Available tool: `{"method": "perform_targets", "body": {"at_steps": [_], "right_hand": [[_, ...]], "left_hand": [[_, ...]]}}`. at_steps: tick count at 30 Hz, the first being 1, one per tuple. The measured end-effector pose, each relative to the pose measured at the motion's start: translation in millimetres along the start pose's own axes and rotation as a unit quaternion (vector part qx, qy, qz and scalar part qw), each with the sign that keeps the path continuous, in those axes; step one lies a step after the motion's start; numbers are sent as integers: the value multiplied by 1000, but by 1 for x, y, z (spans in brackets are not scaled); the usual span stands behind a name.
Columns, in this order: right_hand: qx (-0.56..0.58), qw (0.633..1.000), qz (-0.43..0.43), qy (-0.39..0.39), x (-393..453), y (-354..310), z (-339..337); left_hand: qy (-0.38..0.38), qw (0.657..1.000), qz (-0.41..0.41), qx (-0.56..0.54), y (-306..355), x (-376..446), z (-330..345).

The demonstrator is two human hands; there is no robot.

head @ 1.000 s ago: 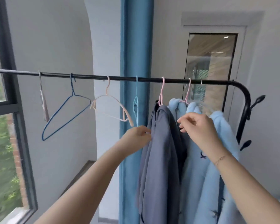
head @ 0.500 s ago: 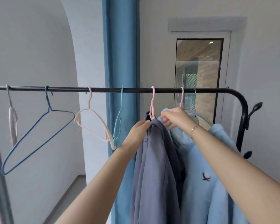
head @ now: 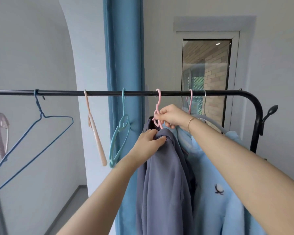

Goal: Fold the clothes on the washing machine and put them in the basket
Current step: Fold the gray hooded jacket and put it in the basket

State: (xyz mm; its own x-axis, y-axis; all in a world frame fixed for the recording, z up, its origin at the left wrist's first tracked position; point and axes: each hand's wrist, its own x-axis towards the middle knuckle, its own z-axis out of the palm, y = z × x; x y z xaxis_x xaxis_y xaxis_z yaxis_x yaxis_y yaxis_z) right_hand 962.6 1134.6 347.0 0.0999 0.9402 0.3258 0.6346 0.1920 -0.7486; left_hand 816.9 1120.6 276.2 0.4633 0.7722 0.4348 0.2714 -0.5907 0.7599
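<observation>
A grey-blue garment (head: 161, 184) hangs from a pink hanger (head: 158, 106) hooked over the black rail (head: 109, 92). My left hand (head: 148, 143) grips the garment's shoulder just below the hanger. My right hand (head: 170, 117) pinches the pink hanger's neck right above the collar. To the right hangs a light blue fleece garment (head: 219, 192) with a small dark embroidered mark, on another pink hanger (head: 190, 100). No washing machine or basket is in view.
Several bare hangers hang on the rail to the left: teal (head: 120, 133), beige (head: 95, 131), blue wire (head: 36, 139), pale pink (head: 1, 133). A blue curtain (head: 124, 56) hangs behind. The rack's black post (head: 256, 126) with hooks stands at right, before a glass door (head: 205, 73).
The view has tilted up and drawn closer to the rail. My right hand left the light blue garment and took the pink hanger's neck. My left hand stayed on the grey-blue shoulder.
</observation>
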Motion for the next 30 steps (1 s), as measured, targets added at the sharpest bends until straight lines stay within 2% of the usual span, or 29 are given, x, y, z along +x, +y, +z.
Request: {"method": "perform_targets", "body": {"at_steps": [5,8,13,17,22,26,30], "right_hand": [[18,999,2,33,1,2,3],[41,999,9,26,2,-2,4],[24,999,13,40,-2,-7,6],[79,995,27,50,-4,-6,8],[78,995,25,64,-3,-2,16],[64,996,18,53,-3,-5,21],[66,997,9,48,-10,-10,29]], "left_hand": [[-13,999,34,-37,7,-30,3],[-4,998,55,-5,19,-42,2],[25,989,93,113,35,-56,6],[57,982,117,139,38,-63,15],[99,949,191,232,21,-84,17],[141,898,261,325,-9,-101,15],[145,859,290,396,-28,-109,3]]}}
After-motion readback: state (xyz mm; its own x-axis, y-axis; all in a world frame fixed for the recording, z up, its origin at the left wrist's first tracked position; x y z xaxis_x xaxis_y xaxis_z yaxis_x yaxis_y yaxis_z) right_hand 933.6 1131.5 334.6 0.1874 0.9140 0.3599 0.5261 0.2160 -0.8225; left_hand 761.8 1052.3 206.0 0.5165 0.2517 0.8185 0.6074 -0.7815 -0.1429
